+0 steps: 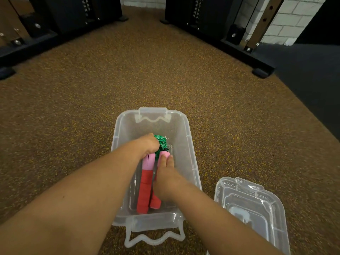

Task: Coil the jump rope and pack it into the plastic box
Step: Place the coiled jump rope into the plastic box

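Observation:
A clear plastic box (184,126) stands open on the speckled floor right in front of me. Inside it lies the jump rope: two handles, pink at the far end and red at the near end (145,192), side by side, with the green-and-white rope (161,141) bunched at their far ends. My left hand (148,145) is curled over the pink end of the left handle and the rope bundle. My right hand (166,179) lies on the right handle, its fingers stretched along the pink part.
The box's clear lid (252,208) lies on the floor to the right of the box. Black gym machine frames (239,45) stand at the back left and back right. A dark mat (312,85) borders the floor on the right.

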`<state>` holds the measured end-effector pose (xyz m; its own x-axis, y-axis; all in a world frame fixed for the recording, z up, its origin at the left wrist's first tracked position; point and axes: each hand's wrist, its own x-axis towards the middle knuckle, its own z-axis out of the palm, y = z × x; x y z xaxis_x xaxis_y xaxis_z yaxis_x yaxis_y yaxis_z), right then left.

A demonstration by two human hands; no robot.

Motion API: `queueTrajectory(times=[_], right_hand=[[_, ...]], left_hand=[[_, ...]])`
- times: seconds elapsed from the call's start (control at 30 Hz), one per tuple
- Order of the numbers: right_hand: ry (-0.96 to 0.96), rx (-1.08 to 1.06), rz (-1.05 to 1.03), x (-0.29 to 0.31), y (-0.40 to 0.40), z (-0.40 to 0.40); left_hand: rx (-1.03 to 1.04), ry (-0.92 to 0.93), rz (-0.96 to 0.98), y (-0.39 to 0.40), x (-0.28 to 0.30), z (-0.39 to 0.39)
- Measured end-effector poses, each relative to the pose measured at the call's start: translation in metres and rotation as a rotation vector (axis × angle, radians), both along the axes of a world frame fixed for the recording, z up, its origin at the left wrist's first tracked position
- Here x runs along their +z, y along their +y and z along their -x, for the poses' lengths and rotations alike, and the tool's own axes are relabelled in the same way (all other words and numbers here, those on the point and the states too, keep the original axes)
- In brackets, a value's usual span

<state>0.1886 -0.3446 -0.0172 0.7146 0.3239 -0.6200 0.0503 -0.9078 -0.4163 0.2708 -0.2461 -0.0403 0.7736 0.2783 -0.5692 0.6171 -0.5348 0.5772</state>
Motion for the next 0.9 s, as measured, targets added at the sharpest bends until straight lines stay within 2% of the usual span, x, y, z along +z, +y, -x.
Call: queueTrajectory(times=[0.27, 0.43, 0.67, 0.9], right_hand=[[-0.027, 0.040, -0.001, -0.004, 0.002, 0.001], [-0.014, 0.053, 0.026, -0.005, 0.002, 0.001], [-0.075, 0.107, 0.064, -0.005, 0.004, 0.002], [-0.302, 0.110, -0.033, 0.020, 0.004, 0.004]], left_hand=[[0.224, -0.010, -0.063, 0.002, -0.007, 0.005], [0.326, -0.062, -0.025, -0.001, -0.006, 0.016], [0.311, -0.065, 0.032, -0.003, -0.001, 0.031], [0.210, -0.100, 0.080, 0.000, 0.027, 0.045]])
